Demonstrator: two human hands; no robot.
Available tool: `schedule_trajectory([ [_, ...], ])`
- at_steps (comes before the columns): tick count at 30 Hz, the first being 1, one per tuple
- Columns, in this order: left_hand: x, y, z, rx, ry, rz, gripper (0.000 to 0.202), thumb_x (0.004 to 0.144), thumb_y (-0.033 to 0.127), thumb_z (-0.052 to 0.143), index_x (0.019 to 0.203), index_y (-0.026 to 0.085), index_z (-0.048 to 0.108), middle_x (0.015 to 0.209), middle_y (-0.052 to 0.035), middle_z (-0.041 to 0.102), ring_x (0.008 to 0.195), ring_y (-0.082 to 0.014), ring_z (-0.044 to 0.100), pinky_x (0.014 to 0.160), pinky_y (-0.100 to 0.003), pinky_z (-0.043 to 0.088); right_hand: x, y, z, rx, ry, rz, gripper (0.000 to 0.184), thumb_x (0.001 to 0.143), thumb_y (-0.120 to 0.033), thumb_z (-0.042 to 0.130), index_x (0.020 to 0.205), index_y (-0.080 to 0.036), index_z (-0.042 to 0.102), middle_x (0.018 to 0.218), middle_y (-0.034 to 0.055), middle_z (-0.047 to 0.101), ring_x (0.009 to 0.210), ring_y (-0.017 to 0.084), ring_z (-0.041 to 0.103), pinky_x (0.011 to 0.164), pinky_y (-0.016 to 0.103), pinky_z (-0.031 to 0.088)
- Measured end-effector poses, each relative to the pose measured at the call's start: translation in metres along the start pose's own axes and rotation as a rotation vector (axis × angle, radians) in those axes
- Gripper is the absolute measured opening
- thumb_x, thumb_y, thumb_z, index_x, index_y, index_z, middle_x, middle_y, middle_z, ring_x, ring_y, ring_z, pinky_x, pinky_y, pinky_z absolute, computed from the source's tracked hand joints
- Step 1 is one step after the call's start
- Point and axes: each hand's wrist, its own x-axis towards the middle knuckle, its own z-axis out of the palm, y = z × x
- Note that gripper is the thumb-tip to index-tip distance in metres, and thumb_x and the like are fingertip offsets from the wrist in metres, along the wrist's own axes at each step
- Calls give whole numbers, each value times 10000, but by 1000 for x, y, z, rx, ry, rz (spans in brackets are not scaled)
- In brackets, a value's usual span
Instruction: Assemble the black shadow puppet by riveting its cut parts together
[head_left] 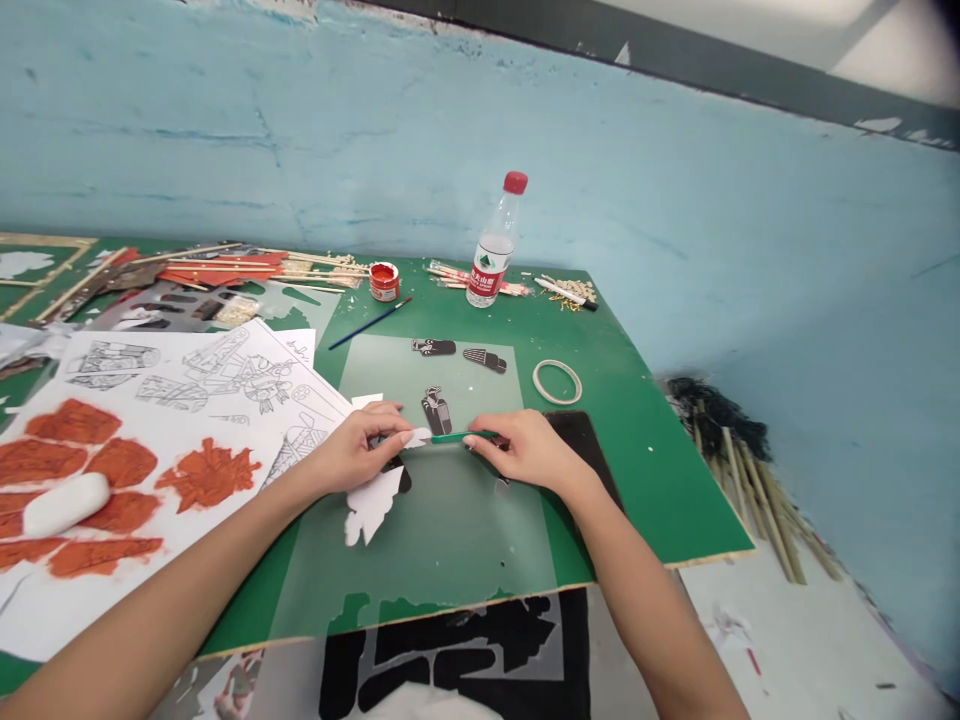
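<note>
Between thumb and fingers, my left hand [375,440] pinches a small white paper cut-out [417,438]. My right hand [517,445] is closed on a slim green tool [448,437] whose tip meets the cut-out; its exact kind is unclear. Below my left hand lies a larger white cut-out with a scalloped edge [373,508], beside a black piece partly hidden. Under both hands is a translucent plastic sheet [465,540]. Black cut figures with white lines lie on it: one just above my hands [435,410], two farther back [486,359].
A water bottle [495,245], a red paint jar [384,282] and a paintbrush [371,322] stand or lie at the back. Right are a tape roll [557,382] and a dark flat slab [585,450]. Drawings [225,370] and orange-painted pieces [210,474] cover the left.
</note>
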Motion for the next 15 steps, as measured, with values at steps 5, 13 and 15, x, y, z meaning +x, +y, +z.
schedule_trajectory([
  [5, 0, 0, 0, -1, 6, 14, 298, 984, 412, 565, 915, 213, 775, 846, -53, 706, 1027, -251, 632, 1143, -446, 408, 0, -1, -1, 9, 7, -4, 265, 1024, -423, 554, 956, -235, 727, 687, -1, 666, 618, 139, 574, 606, 252, 297],
  [13, 1, 3, 0, -10, 19, 49, 290, 989, 400, 562, 891, 217, 765, 808, -38, 693, 934, -223, 629, 1129, -441, 419, 0, -1, -1, 36, 18, 9, 260, 1015, -423, 572, 925, -234, 725, 659, -16, 639, 581, 122, 521, 595, 242, 292],
  [15, 1, 4, 0, -16, 20, 58, 290, 992, 397, 560, 891, 219, 766, 805, -38, 693, 898, -214, 622, 1140, -452, 408, 1, -1, -1, 39, 24, 18, 256, 1011, -422, 576, 925, -234, 728, 648, -18, 631, 577, 122, 516, 593, 242, 288],
])
